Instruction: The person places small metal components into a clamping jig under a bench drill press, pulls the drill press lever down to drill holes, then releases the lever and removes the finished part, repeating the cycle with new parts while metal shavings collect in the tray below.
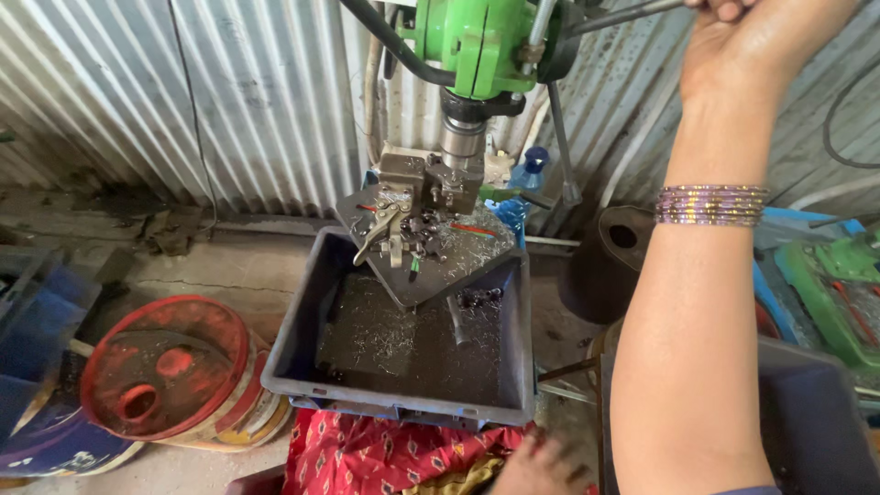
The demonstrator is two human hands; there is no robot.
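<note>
Up at the top right, your right hand [747, 41] is clenched around the metal feed lever [623, 16] of the green drill press [477, 41], the rod running out leftward from your fist toward the machine's head, with your fingertips curled over it at the frame's edge. Bangles [710, 204] ring that wrist. Below the spindle [463, 137], a metal clamping jig [417, 183] sits on the tilted drill table [431, 266], strewn with shavings, well below and left of your gripping fingers. Under the table, a grey plastic crate [302, 357] holds more swarf. Your left hand [541, 467] shows only partly at the bottom edge, near the crate's front rim, resting by red patterned cloth [367, 454]; whether its fingers are curled or loose cannot be told. A red-topped drum [165, 371] stands off to the left.
</note>
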